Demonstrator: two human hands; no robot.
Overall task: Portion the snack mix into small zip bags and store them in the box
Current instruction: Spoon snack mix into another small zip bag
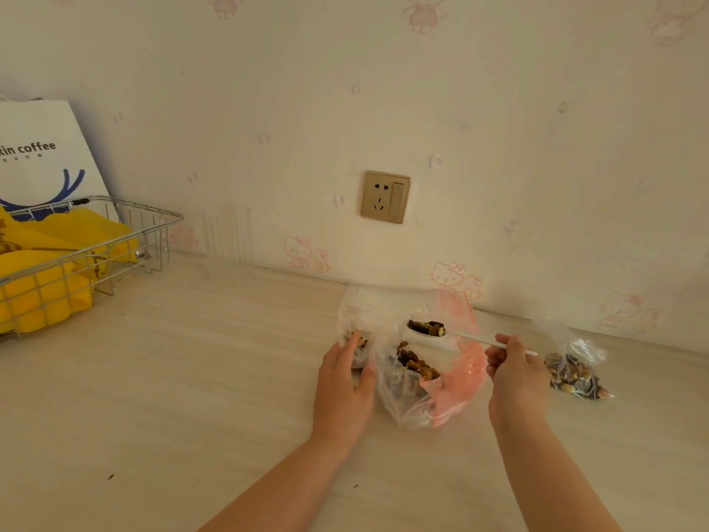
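The right hand pinches a loaded white spoon above the snack-mix bag, while the left hand, at nine o'clock of that bag, grips a small zip bag.

A home room: cartoon-cat wallpaper, wall socket, pale wood-look tabletop, wire basket.

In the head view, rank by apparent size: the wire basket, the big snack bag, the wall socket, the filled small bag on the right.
1. wire basket, partly cut off at the frame edge
2. big snack bag
3. filled small bag
4. wall socket

The last two look close; the socket is farther away.
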